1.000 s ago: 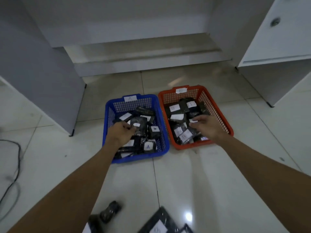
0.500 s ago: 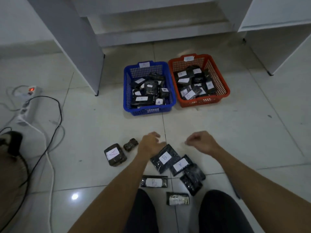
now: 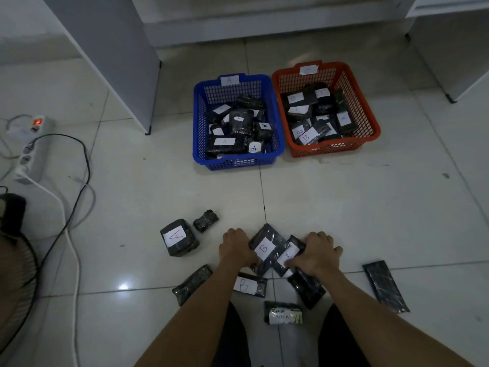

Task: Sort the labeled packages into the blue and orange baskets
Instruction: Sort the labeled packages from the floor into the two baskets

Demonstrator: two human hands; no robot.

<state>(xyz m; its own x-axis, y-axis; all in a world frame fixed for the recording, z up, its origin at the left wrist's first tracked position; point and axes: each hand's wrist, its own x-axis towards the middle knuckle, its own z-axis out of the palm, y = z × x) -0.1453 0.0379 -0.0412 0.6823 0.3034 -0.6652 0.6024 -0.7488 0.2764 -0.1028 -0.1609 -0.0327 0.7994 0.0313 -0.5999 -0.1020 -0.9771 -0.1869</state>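
To your left, a white plastic power strip (image 3: 31, 152) lies on the glossy pale tiled floor (image 3: 344, 207), its red switch light (image 3: 37, 121) glowing. You can see a thin black cable (image 3: 79, 165) and a thicker white cable (image 3: 71, 250) trailing from it across the tiles. At the far left edge sits a dark wire fan grille (image 3: 16, 282). Ahead of you, a grey upright cabinet panel (image 3: 113, 49) stands on the floor.

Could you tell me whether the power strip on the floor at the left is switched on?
On: the power strip's switch glows red.
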